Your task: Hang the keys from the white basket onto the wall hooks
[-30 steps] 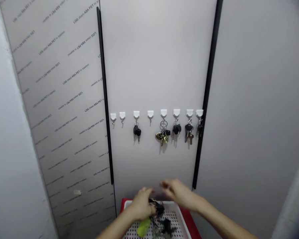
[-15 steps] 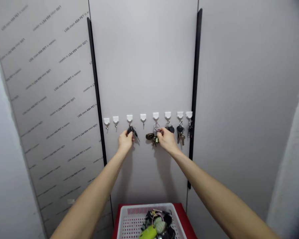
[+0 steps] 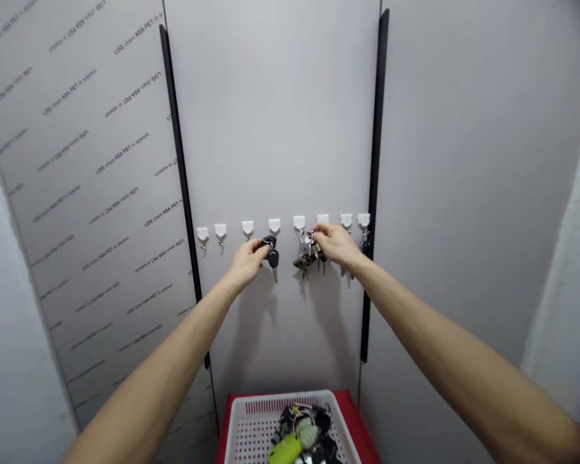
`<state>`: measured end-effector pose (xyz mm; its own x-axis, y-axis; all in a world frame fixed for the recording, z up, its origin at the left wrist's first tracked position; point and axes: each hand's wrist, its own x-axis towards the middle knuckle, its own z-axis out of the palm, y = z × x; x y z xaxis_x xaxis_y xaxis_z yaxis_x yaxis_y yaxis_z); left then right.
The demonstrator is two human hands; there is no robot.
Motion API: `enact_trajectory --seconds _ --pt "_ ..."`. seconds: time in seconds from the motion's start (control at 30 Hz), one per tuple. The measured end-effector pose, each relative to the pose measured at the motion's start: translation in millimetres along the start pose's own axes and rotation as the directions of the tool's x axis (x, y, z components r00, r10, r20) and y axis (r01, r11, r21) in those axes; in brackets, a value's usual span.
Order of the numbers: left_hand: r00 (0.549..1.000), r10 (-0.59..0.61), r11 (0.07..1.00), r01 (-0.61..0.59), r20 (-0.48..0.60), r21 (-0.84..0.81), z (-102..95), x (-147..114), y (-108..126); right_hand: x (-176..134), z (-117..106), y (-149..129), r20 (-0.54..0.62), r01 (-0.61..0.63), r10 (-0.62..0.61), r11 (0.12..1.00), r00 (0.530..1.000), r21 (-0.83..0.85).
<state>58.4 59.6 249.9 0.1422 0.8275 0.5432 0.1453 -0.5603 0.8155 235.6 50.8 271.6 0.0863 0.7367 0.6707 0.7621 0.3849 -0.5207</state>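
My left hand is closed on a set of black-headed keys, just below the fourth white hook from the left. Whether their ring is on that hook, I cannot tell. My right hand pinches the ring of a key bunch with several keys and a brownish fob, beneath the fifth hook. The ring is close to the hook's tip; whether they are linked is unclear. Other keys behind my right hand are partly hidden.
A white basket of keys and fobs, one lime green, stands below on a red surface. Black vertical handles flank the panel. Keys hang from the far-right hook. Two bare hooks are at far left.
My left hand has moved right with the black-headed keys, from the third hook to below the fourth. My right hand has shifted up and right, drawing the key bunch's ring sideways.
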Motion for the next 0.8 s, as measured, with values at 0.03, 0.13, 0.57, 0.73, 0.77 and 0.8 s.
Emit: enact_trajectory --seconds 0.03,0.13,0.57,0.73,0.77,0.8 --pt "0.999 -0.009 0.998 0.012 0.046 -0.065 6.9 -2.0 -1.5 0.0 1.6 0.9 0.006 -0.029 0.029 0.999 1.0 0.041" --pt "0.981 0.015 0.971 0.032 0.194 -0.235 30.9 -2.9 -2.6 4.7 6.3 -4.0 -0.009 -0.088 0.091 0.984 0.996 0.152" --pt "0.971 -0.031 0.778 0.172 0.237 -0.604 54.7 11.1 10.4 -15.5 -9.4 19.1 -0.247 -0.076 0.029 0.98 0.968 -0.182" --pt "0.963 -0.108 0.747 0.242 0.246 -0.62 56.5 26.4 40.5 -18.8 0.6 28.5 -0.161 -0.126 0.065 0.907 0.985 -0.401" --pt "0.962 -0.101 0.763 0.238 0.253 -0.601 57.9 30.4 46.1 -17.7 1.7 29.6 -0.151 -0.125 0.071 0.915 0.986 -0.382" --pt "0.963 -0.086 0.783 0.223 0.255 -0.58 59.0 34.8 51.2 -16.2 1.6 30.7 -0.143 -0.121 0.075 0.931 0.987 -0.345"
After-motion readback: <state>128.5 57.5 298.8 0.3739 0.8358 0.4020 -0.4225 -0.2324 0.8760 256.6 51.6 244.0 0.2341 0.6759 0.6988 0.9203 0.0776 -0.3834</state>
